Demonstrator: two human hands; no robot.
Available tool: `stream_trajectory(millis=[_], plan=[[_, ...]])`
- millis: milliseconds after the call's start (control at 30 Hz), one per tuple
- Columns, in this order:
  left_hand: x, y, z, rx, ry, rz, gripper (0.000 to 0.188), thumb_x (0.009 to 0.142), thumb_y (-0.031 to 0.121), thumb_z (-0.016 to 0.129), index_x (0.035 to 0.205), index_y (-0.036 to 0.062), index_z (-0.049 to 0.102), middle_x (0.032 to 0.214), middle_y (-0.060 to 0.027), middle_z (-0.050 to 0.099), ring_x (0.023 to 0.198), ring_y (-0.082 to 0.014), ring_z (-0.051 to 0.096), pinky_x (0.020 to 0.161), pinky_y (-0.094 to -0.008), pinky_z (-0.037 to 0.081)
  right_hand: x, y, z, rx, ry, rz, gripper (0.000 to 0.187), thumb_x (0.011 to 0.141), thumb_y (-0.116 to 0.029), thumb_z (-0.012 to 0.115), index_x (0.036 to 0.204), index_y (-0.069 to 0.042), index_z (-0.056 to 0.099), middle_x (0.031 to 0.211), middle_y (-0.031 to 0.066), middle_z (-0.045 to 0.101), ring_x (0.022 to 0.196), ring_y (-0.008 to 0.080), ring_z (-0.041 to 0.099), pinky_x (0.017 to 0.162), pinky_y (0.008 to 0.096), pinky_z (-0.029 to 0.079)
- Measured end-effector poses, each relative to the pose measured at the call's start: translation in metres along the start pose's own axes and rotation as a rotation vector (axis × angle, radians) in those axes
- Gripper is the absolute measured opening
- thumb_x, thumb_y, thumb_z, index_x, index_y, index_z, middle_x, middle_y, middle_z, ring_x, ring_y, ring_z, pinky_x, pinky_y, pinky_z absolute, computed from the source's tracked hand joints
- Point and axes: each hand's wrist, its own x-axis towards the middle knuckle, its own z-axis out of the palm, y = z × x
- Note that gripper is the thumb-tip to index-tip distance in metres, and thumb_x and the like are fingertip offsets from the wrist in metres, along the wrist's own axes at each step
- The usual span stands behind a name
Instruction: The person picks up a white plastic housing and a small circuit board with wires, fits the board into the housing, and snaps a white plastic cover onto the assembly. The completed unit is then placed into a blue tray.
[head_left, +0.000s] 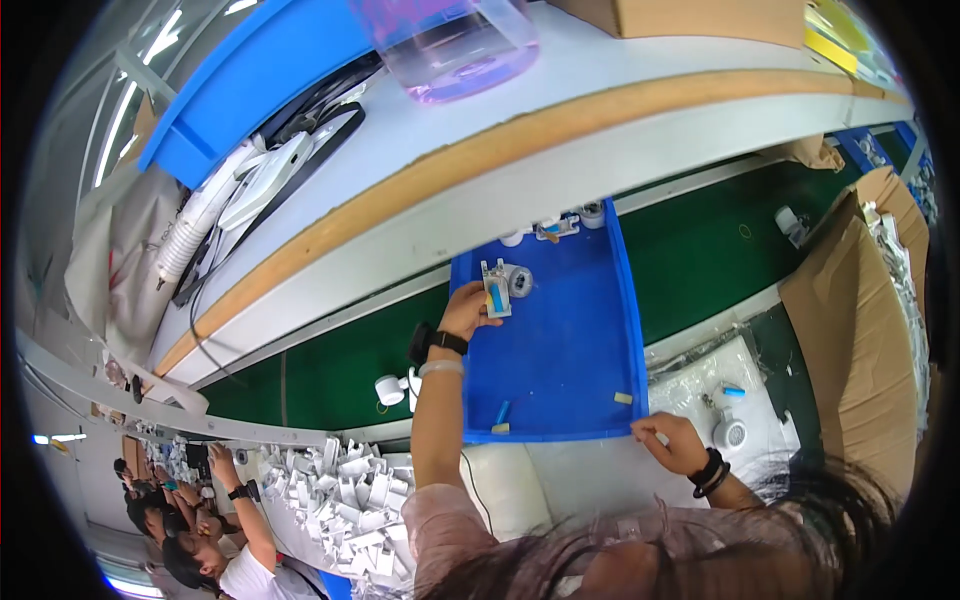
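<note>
My left hand (466, 313) reaches over the left side of a blue tray (560, 370). It is closed on a white plastic housing (497, 283) with a blue piece inside. Right beside the housing is a round, clear and white part (519, 281). My right hand (676, 443) is at the tray's near right corner, its fingers curled and touching or almost touching the rim; whether they hold anything is hidden. Low in the tray lie a blue strip (503, 412) and small yellowish pieces (623, 398). Several white parts (556, 229) sit at its far end.
The tray lies across a green conveyor belt (700, 260), beneath a white shelf with a wooden edge (450, 165). On the left is a pile of white housings (350, 500); on the right, a cardboard box (850, 310) and bubble wrap (710, 390). Other people (215, 550) work at lower left.
</note>
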Motion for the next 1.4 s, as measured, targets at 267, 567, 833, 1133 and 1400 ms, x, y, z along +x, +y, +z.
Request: stream_trajectory(millis=[267, 567, 833, 1133, 1400], plan=[[-0.194, -0.008, 0.104, -0.159, -0.491, 0.111, 0.053, 0.086, 0.014, 0.061, 0.132, 0.0008, 0.039, 0.123, -0.0221, 0.058, 0.106, -0.0365, 0.063, 0.088, -0.042, 0.052, 0.023, -0.044, -0.015, -0.012, 0.132, -0.238, 0.046, 0.079, 0.0, 0.067, 0.123, -0.003, 0.053, 0.121, 0.0172, 0.055, 0.115, 0.0298, 0.052, 0.097, 0.0372, 0.041], [-0.286, -0.042, 0.167, -0.144, -0.629, 0.056, 0.053, 0.083, 0.009, 0.049, 0.133, 0.0007, 0.038, 0.121, -0.0185, 0.058, 0.103, -0.0294, 0.064, 0.087, -0.0407, 0.053, -0.017, -0.054, -0.025, 1.274, -0.442, 0.284, 0.094, 0.083, -0.034, 0.072, 0.152, -0.015, 0.011, 0.136, 0.0105, 0.042, 0.122, 0.0272, 0.05, 0.087, 0.0451, 0.054], [-0.333, -0.066, 0.206, -0.146, -0.424, 0.011, 0.039, 0.097, 0.028, 0.053, 0.123, 0.0004, 0.048, 0.109, -0.0118, 0.062, 0.09, -0.0199, 0.065, 0.077, -0.0319, 0.052, -0.06, -0.071, -0.021, 0.927, -0.078, 0.26, 0.055, 0.093, -0.024, 0.058, 0.139, -0.016, 0.03, 0.12, 0.0056, 0.048, 0.105, 0.0203, 0.058, 0.066, 0.0366, 0.06], [-0.347, -0.092, 0.241, -0.096, -0.14, 0.007, 0.024, 0.092, 0.013, 0.06, 0.111, -0.0016, 0.057, 0.101, -0.0093, 0.067, 0.08, -0.0146, 0.065, 0.071, -0.0252, 0.05, -0.077, -0.07, -0.015, 0.982, 0.047, 0.37, 0.04, 0.098, -0.028, 0.049, 0.134, -0.012, 0.04, 0.111, 0.0053, 0.056, 0.095, 0.0159, 0.061, 0.062, 0.031, 0.057], [-0.352, -0.109, 0.259, -0.002, -0.074, 0.1, 0.019, 0.09, 0.006, 0.062, 0.107, -0.002, 0.059, 0.095, -0.0065, 0.067, 0.084, -0.0115, 0.064, 0.073, -0.0234, 0.049, -0.081, -0.059, 0.003, 1.076, 0.222, 0.425, 0.042, 0.102, -0.041, 0.034, 0.122, -0.007, 0.05, 0.104, 0.0086, 0.062, 0.091, 0.02, 0.065, 0.072, 0.0332, 0.054]])
